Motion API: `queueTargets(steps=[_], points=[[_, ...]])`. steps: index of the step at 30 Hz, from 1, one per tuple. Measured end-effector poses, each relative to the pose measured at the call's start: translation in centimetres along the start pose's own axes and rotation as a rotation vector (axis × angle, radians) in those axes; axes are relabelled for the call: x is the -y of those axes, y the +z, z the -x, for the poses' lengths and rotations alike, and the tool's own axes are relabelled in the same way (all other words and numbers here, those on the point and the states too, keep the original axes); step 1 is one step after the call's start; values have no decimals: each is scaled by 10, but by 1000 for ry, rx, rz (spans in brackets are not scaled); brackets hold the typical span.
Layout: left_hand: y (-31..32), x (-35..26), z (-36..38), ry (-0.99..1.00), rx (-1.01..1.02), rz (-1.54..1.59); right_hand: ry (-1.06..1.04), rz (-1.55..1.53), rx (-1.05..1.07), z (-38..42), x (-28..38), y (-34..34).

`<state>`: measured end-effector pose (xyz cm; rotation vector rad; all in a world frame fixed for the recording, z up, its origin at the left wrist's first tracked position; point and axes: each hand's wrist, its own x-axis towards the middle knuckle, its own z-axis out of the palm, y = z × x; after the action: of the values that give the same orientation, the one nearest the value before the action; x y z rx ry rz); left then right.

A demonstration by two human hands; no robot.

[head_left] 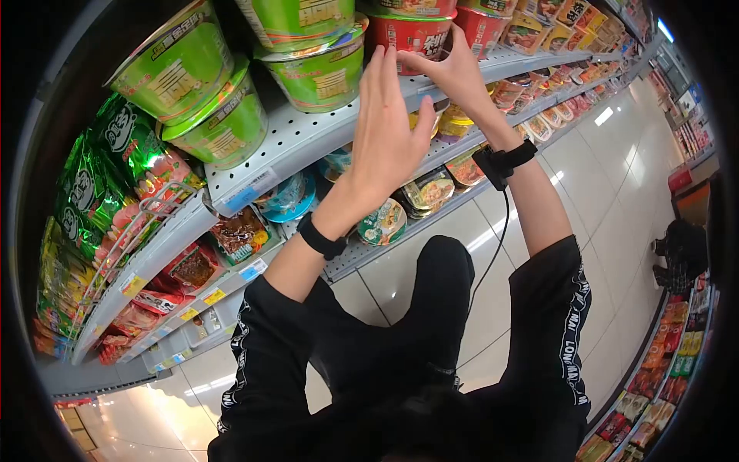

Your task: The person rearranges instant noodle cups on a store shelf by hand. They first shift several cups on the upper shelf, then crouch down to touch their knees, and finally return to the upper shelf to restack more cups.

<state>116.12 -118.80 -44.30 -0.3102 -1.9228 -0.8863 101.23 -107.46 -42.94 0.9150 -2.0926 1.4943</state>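
A red instant noodle bowl (408, 35) stands on the upper shelf, with another red bowl stacked on top. My left hand (382, 127) is held up before the shelf, fingers stretched out and thumb apart, its fingertips at the bowl's left side. On the other side, my right hand (453, 71) has its thumb across the bowl's lower front and its fingers along the right side, gripping it. Left of my hands stand stacked green noodle bowls (319, 73). Dark bands circle both wrists, and a cable hangs from the right one.
The perforated metal shelf (296, 142) runs off to the right, packed with noodle bowls. Below it sits a lower row with a green-and-white cup (382, 223). Green bags (115, 165) fill a wire rack at left. Tiled floor (577, 177) and another stocked shelf (654, 385) lie to the right.
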Motion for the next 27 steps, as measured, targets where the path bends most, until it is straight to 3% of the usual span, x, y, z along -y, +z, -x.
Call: queueTargets(steps=[6, 14, 16, 18, 21, 24, 25, 27], points=[[-10, -2, 2, 35, 87, -153, -3, -136, 8, 0, 7, -2], [-91, -9, -5, 106, -63, -374, 10, -117, 33, 3, 19, -12], [-108, -17, -12, 125, 168, -394, 15, -57, 65, 0, 17, -15], [-122, -24, -11, 133, 214, -405, -13, -54, 91, -1, 9, -17], [-141, -30, 12, 41, 472, -613, 7, -89, 103, 3, 23, -19], [-148, -36, 33, 98, 526, -772, 25, -91, 88, 1, 18, -17], [-148, -41, 35, -3, 601, -769, -3, -81, 81, 1, 18, -16], [-147, -33, 41, 49, 500, -759, 8, -124, 83, 3, 17, -13]])
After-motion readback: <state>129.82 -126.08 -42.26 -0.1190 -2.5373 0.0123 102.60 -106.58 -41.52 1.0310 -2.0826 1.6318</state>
